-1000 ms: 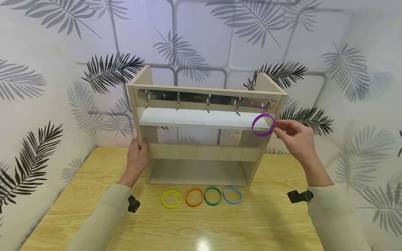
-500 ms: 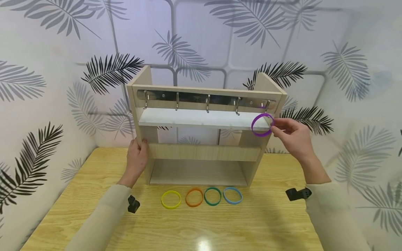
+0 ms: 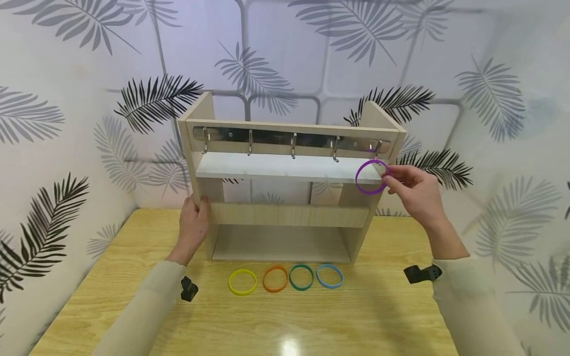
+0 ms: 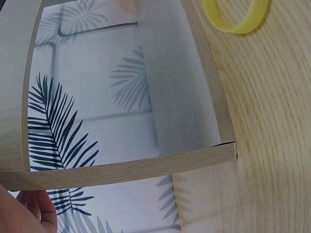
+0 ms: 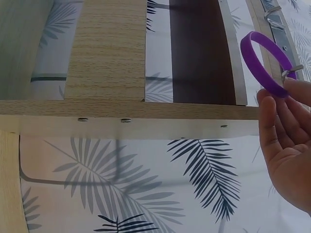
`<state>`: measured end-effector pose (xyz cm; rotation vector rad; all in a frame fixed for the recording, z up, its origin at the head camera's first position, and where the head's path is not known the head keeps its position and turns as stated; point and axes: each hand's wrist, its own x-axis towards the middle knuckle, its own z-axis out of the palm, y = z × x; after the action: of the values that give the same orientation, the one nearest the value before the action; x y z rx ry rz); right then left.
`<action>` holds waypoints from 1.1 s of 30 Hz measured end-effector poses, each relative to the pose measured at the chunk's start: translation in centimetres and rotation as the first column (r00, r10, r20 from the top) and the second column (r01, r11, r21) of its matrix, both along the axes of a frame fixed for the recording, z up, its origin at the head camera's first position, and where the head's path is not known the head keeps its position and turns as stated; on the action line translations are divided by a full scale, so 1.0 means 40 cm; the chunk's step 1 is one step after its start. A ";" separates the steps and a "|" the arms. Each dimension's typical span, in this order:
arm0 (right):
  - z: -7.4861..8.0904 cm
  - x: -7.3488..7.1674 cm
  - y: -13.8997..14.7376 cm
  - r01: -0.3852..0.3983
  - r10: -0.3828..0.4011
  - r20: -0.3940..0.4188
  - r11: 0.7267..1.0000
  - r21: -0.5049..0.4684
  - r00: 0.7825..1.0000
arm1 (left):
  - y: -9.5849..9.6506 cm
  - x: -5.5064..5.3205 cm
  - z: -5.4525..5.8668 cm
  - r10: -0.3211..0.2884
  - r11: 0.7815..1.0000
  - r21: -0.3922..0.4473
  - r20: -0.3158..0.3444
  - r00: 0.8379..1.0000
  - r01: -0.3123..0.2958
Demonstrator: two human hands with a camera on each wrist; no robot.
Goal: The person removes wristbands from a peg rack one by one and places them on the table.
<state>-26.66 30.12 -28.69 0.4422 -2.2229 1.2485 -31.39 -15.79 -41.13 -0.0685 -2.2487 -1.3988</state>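
Note:
My right hand pinches a purple wristband between thumb and fingers. The band is held up just below the rightmost hook on the metal hook rail. In the right wrist view the hook's tip shows at the band's far side; whether the band bears on it I cannot tell. At the other end, my left hand grips the left side panel of a small wooden shelf unit, its fingers partly hidden behind the panel.
On the wooden table, in front of the shelf, lie a yellow wristband, an orange wristband, a green wristband and a light blue wristband. A leaf-patterned wall stands behind the unit.
My right hand has shifted slightly left and up with the purple wristband, its fingers now a little further over the band's edge. The left hand keeps its grip on the panel.

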 end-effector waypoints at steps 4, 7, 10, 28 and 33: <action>0.004 0.004 -0.001 -0.020 0.020 -0.012 1.000 -0.015 1.000 | -0.002 -0.001 -0.002 0.001 1.000 0.005 -0.002 1.000 -0.001; 0.007 0.009 -0.001 -0.018 0.018 -0.009 1.000 -0.021 1.000 | -0.003 0.000 -0.001 0.006 1.000 0.003 0.002 1.000 -0.006; 0.009 0.012 -0.001 -0.016 0.015 -0.006 1.000 -0.024 1.000 | -0.003 0.000 0.000 0.007 1.000 0.000 0.004 1.000 -0.007; 0.029 0.025 -0.016 -0.061 0.059 -0.029 0.996 -0.068 0.998 | -0.002 -0.003 -0.003 0.007 1.000 -0.002 -0.007 1.000 -0.007; 0.030 0.029 -0.020 -0.090 0.085 -0.058 0.993 -0.077 0.995 | -0.003 -0.002 -0.004 0.003 1.000 0.002 -0.006 1.000 -0.003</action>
<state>-25.52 29.32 -27.47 0.5411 -2.1201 1.3492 -31.48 -15.89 -41.28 -0.0680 -2.2422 -1.3970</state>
